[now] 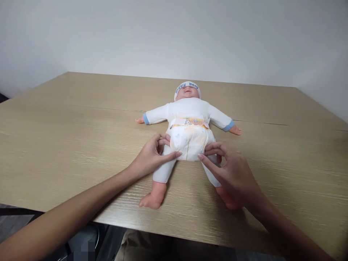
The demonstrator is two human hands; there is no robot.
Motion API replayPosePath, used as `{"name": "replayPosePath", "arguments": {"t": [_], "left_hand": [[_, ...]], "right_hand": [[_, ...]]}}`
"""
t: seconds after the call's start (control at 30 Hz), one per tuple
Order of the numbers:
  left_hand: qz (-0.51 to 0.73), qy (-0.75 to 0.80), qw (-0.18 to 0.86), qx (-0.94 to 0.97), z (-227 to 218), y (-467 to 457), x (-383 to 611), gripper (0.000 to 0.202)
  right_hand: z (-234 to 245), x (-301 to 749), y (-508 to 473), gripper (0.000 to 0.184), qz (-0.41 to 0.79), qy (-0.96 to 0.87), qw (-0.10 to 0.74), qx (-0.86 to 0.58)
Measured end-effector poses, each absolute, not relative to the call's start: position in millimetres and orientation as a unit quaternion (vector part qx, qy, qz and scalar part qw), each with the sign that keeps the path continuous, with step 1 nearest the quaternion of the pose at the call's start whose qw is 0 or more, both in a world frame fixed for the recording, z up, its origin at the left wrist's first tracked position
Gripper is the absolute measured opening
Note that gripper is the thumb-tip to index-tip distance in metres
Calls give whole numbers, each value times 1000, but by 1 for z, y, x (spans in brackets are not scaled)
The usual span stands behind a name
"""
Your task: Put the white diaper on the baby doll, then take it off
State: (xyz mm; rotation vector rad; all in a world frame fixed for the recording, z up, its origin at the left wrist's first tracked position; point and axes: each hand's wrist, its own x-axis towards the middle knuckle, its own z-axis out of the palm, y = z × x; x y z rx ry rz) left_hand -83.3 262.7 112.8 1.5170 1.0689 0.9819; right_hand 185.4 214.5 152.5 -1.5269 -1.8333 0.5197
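A baby doll (190,107) in a white suit with blue cuffs lies on its back, arms spread and feet toward me. Round its hips sits a white diaper (187,139), its front tape strip fastened across the belly. With thumb and fingers, my left hand (154,152) grips the diaper's edge at the leg opening on the left. Opposite it, my right hand (230,165) pinches the other leg edge. That hand partly covers the doll's leg and foot on the right. The doll's cap (187,86) bears blue lettering.
The light wooden table (89,145) has a seam running across it behind the doll's arms. A pale wall (174,36) stands beyond the far edge. Below the near edge, my lap (144,246) and a dark chair part (84,235) show.
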Motion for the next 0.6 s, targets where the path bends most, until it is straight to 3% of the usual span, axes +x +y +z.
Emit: {"name": "replayPosePath", "arguments": {"t": [0.13,0.23,0.47,0.6], "left_hand": [[366,430,469,679,123,262,-86,41],[335,436,468,692,129,265,-88,39],[337,390,622,589,123,277,-95,38],[339,398,568,636,125,277,-96,39]], "right_hand": [[152,185,212,18,158,-730,324,-580],[151,181,212,21,198,-728,319,-574],[147,170,215,31,327,-655,342,-589],[148,168,217,34,336,-650,354,-583]]}}
